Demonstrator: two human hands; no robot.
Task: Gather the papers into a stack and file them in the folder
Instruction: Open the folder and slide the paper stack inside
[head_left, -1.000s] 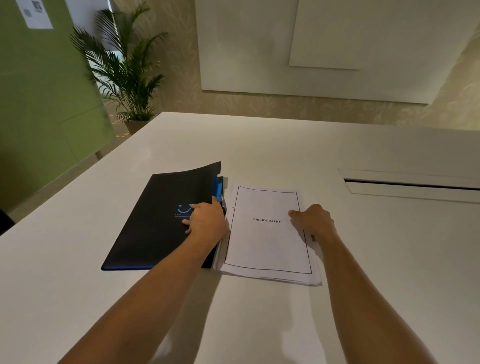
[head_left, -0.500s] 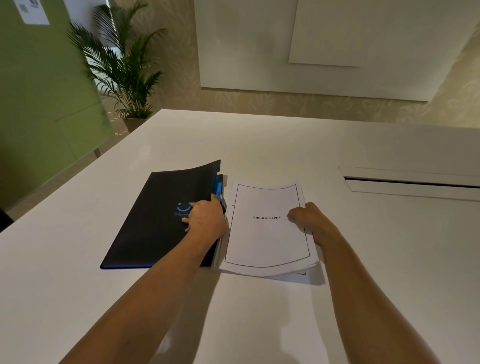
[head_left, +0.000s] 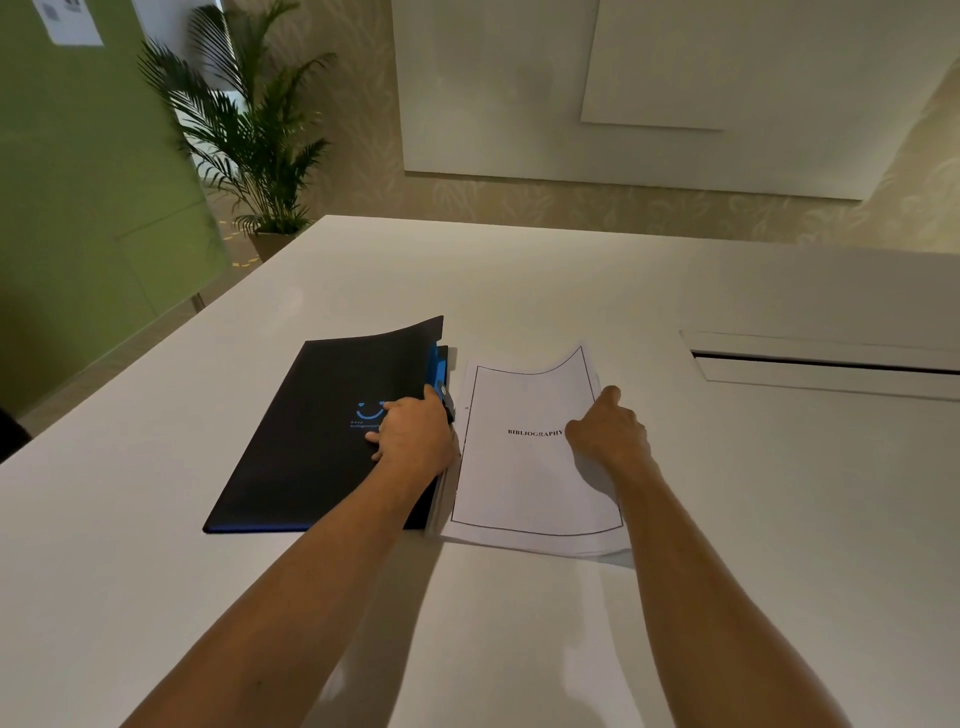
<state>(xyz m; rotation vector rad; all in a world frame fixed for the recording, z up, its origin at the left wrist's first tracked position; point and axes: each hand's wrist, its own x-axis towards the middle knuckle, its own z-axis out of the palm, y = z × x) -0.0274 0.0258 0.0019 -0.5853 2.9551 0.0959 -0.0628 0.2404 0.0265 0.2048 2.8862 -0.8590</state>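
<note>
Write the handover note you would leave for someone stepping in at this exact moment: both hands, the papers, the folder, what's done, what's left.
Left hand: pressing on the black folder near its blue clip.
Right hand: gripping the right edge of the paper stack and lifting it; the top sheet, headed BIBLIOGRAPHY, is bowed.
Folder and stack lie side by side on the white table.
Done: papers look gathered into one stack.
Left: get the stack inside the folder.

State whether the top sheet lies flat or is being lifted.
Lifted: the top sheet curls up along its right edge, where the right hand grips it.
</note>
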